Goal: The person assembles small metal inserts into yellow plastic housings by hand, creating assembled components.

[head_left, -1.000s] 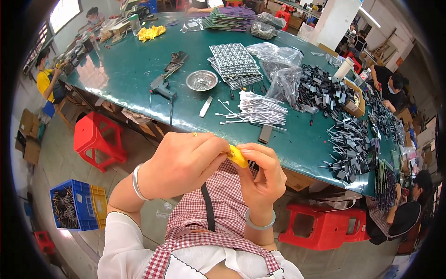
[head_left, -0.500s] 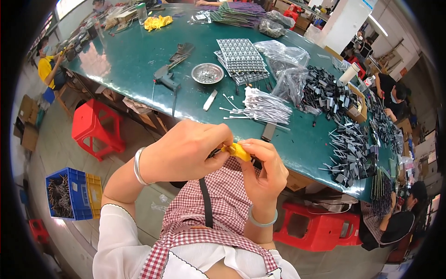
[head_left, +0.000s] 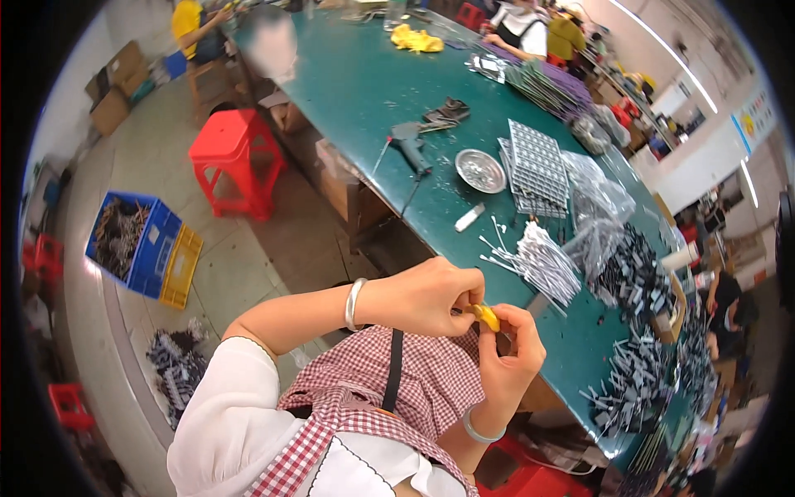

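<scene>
A small, soft-looking yellow piece is held between my two hands, in front of the table's near edge. My left hand is closed, with thumb and forefinger pinching the piece's left end. From the other side, my right hand pinches it between thumb and fingertips. Fingers cover much of the piece, so its exact kind is not clear. On the table beyond lie a bundle of white leads, a small white flat tool and a metal dish with small bits in it.
A glue gun, stacked circuit board panels, plastic bags and heaps of black parts with leads lie on the green table. A red stool and a blue crate stand left. Other people sit around the table.
The view has swung left, so the table slides rightward in the picture and more floor shows. Both hands keep hold of the yellow piece, of which less shows now.
</scene>
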`<state>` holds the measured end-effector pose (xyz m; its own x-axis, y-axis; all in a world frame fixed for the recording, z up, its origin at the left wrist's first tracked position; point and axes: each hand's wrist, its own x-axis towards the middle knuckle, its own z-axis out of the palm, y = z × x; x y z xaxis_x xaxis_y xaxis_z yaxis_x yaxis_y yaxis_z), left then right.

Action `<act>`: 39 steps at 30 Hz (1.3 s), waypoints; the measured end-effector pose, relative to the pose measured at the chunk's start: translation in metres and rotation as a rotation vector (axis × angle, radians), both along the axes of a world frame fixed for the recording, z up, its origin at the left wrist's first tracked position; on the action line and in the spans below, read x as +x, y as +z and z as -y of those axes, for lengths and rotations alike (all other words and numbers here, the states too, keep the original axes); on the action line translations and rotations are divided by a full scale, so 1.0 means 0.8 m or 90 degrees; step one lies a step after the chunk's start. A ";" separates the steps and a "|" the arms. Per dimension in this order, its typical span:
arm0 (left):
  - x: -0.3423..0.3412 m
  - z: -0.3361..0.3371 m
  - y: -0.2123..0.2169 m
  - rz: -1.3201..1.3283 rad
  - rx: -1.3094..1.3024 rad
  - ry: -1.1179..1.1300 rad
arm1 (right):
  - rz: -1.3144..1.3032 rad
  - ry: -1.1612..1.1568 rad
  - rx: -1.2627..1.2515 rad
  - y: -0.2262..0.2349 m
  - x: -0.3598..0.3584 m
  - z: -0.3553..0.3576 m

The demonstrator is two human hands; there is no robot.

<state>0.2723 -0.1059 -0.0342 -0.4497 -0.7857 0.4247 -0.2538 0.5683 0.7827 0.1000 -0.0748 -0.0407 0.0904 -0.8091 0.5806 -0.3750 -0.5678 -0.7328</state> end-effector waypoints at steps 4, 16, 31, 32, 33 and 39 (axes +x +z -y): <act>0.018 -0.012 -0.030 -0.062 0.045 0.033 | -0.066 0.030 0.054 -0.011 0.015 0.005; 0.106 -0.042 -0.119 -0.270 0.430 0.120 | -0.134 0.195 0.260 -0.042 0.106 0.018; 0.165 -0.046 -0.176 -0.604 0.641 -0.053 | -0.166 0.270 0.341 -0.066 0.171 0.034; 0.163 -0.047 -0.193 -0.631 0.650 -0.081 | -0.164 0.284 0.332 -0.070 0.169 0.032; 0.161 -0.048 -0.190 -0.663 0.641 -0.103 | -0.121 0.295 0.376 -0.078 0.165 0.033; 0.157 -0.062 -0.190 -0.840 0.682 -0.215 | 0.094 0.376 0.584 -0.093 0.159 0.030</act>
